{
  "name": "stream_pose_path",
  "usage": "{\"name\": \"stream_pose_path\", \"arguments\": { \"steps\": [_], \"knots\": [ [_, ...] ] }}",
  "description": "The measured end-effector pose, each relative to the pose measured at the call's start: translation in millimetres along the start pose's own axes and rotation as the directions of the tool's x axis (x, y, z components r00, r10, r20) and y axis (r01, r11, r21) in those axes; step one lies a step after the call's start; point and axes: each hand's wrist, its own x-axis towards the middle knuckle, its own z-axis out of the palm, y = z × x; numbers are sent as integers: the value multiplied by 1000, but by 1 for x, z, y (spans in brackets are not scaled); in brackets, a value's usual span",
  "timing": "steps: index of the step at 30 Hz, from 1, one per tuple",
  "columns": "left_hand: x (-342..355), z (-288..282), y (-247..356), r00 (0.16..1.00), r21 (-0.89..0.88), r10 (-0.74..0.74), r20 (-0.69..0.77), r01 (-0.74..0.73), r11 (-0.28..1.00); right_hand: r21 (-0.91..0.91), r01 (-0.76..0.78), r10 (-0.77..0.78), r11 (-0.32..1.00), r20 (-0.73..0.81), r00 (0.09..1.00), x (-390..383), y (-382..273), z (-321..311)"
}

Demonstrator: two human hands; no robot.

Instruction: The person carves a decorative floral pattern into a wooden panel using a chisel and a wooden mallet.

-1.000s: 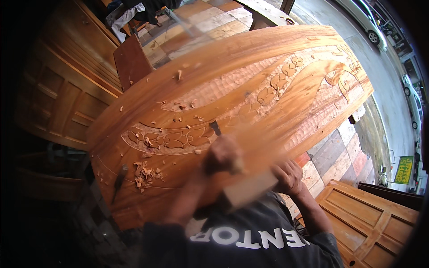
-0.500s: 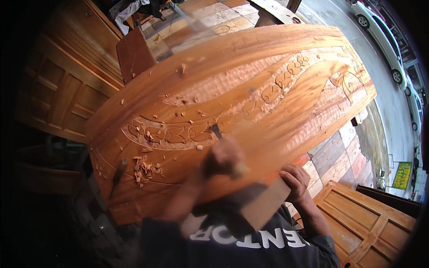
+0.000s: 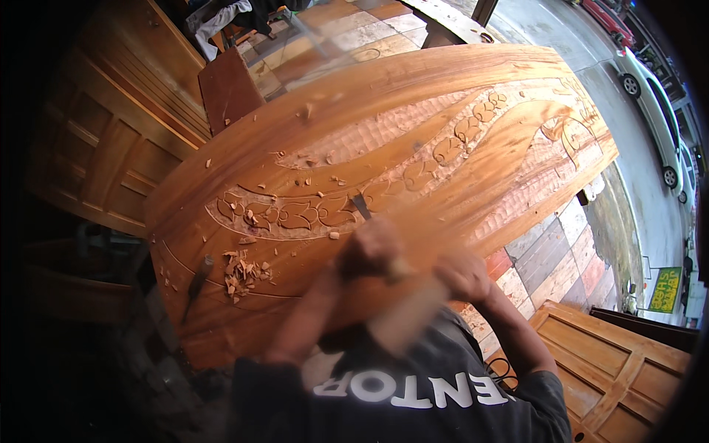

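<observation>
A long wooden panel (image 3: 288,273) with carved leaf shapes and gouged hollows lies before me. My left hand (image 3: 367,247) is closed round a chisel (image 3: 360,207), whose dark blade meets the panel at the row of carved leaves. The chisel's handle end sticks out toward my right hand (image 3: 463,275), which is wrapped round a wooden mallet (image 3: 406,316). The mallet's blocky head is smeared by motion and hangs close to the handle end; I cannot tell whether they touch. A second chisel (image 3: 198,286) rests on the panel's left end, beside a heap of wood chips (image 3: 245,275).
Panelled wooden doors (image 3: 111,148) lean at the left, and another door (image 3: 609,369) lies at the lower right. Brown board (image 3: 229,88) stands beyond the panel. A tiled floor (image 3: 550,255) runs beneath, with a street and a white car (image 3: 650,111) at the right.
My right hand has swung the mallet leftward, nearer the chisel handle. My left hand keeps its grip on the chisel in about the same place. The view has shifted slightly.
</observation>
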Motion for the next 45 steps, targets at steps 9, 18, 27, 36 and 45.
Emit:
{"name": "stream_pose_path", "arguments": {
  "steps": [9,18,27,36,45],
  "knots": [
    [12,-10,7,1000,-19,-27,6,27,999,19,119,-117,993,-63,991,5,-9,-16],
    [0,-9,-3,999,30,-1,49,0,1000,-73,67,-74,995,-87,994,18,-10,-2],
    [23,-26,3,998,-44,-51,43,53,998,-8,-93,94,996,104,990,16,-4,4],
    [26,-28,7,996,4,-74,54,74,997,13,-175,175,985,-60,983,12,-35,-25],
    [33,-13,7,999,38,39,-23,-38,999,43,-221,224,974,-93,970,3,-42,-28]
  ]
}}
